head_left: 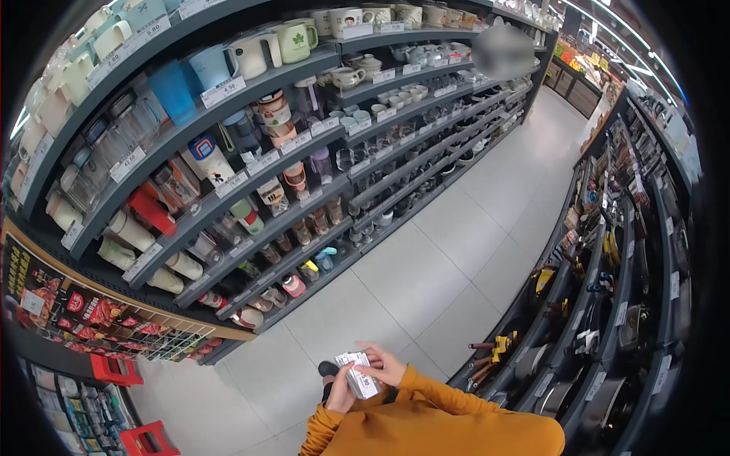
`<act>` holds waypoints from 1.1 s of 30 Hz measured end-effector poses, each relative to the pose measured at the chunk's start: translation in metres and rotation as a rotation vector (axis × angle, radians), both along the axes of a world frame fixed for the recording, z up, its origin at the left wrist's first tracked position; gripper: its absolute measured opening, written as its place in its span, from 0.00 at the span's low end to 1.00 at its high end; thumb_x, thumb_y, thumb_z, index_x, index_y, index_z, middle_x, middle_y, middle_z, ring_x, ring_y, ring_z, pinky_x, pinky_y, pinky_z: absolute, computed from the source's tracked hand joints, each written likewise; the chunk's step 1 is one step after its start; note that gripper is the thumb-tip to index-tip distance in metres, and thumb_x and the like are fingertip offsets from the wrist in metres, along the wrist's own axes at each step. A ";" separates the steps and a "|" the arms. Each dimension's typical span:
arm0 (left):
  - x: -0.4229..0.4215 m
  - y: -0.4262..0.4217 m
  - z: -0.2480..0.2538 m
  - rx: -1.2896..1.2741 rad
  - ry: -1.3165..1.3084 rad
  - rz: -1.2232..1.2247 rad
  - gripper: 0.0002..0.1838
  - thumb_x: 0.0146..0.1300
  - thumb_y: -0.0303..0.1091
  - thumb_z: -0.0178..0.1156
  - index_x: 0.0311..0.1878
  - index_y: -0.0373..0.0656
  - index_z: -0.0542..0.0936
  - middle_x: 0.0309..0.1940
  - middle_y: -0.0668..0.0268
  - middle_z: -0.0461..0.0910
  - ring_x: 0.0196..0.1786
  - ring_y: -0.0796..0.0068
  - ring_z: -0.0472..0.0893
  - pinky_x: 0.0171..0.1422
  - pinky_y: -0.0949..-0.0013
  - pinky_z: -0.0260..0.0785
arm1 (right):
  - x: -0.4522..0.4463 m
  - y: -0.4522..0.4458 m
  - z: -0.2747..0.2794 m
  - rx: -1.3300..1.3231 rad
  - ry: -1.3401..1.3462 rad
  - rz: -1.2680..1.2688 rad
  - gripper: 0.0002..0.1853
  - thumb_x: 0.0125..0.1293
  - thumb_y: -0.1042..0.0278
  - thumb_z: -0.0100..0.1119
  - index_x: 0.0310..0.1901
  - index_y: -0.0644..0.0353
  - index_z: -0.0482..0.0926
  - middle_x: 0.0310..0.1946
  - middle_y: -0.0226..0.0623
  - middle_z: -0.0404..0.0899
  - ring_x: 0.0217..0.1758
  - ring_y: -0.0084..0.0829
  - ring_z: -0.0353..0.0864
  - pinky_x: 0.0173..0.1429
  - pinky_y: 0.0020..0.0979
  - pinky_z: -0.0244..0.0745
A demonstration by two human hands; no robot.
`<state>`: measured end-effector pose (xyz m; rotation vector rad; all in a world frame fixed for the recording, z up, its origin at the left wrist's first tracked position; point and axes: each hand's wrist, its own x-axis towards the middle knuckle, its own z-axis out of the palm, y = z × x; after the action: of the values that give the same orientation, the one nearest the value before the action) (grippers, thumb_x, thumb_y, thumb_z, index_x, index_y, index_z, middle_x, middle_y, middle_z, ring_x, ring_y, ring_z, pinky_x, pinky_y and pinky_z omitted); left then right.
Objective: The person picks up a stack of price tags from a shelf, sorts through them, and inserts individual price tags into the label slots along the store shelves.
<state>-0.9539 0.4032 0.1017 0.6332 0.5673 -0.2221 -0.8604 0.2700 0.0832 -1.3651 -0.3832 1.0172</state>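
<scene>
A small stack of white price labels (366, 385) with black print is held low in front of my body, over the aisle floor. My left hand (341, 391) grips the stack from its left side, with the thumb on the top label. At the upper right edge, my right hand (386, 366) has its fingers closed on the labels. Both arms are in mustard-coloured sleeves. Part of a dark shoe (328, 368) shows just beyond the stack.
A tall shelf of mugs (296, 42), tumblers and glasses curves along the left. On the right stands a rack with pans (555, 395) and kitchen tools. A tiled aisle (449, 243) runs between them. Red stands (148, 439) are at lower left.
</scene>
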 end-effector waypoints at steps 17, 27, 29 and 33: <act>-0.023 0.044 0.076 0.200 -0.151 0.384 0.20 0.70 0.37 0.54 0.60 0.35 0.70 0.52 0.65 0.76 0.53 0.77 0.77 0.56 0.73 0.69 | 0.018 0.054 0.073 0.124 -0.205 -0.197 0.09 0.63 0.70 0.65 0.37 0.69 0.80 0.32 0.32 0.81 0.36 0.16 0.79 0.42 0.18 0.74; -0.031 0.046 0.076 0.292 -0.115 0.403 0.19 0.71 0.38 0.53 0.58 0.35 0.71 0.50 0.64 0.77 0.50 0.79 0.78 0.53 0.73 0.70 | 0.012 0.060 0.072 0.102 -0.172 -0.147 0.08 0.64 0.71 0.64 0.35 0.69 0.80 0.31 0.29 0.79 0.34 0.15 0.76 0.38 0.19 0.71; -0.028 0.045 0.079 0.311 -0.107 0.433 0.19 0.71 0.38 0.53 0.58 0.34 0.72 0.50 0.64 0.77 0.50 0.79 0.78 0.52 0.74 0.71 | 0.013 0.062 0.065 0.091 -0.229 -0.139 0.08 0.64 0.71 0.64 0.35 0.68 0.80 0.31 0.29 0.79 0.35 0.16 0.77 0.40 0.21 0.73; -0.028 0.045 0.061 0.326 -0.140 0.365 0.19 0.72 0.38 0.52 0.59 0.33 0.72 0.50 0.63 0.78 0.51 0.78 0.77 0.54 0.74 0.70 | 0.009 0.063 0.061 0.088 -0.374 -0.062 0.07 0.63 0.72 0.63 0.34 0.68 0.79 0.32 0.32 0.80 0.37 0.20 0.80 0.45 0.23 0.75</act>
<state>-0.9820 0.4487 0.1627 0.8386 0.5783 0.2615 -0.8518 0.3327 0.1444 -1.4786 -0.6515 0.6837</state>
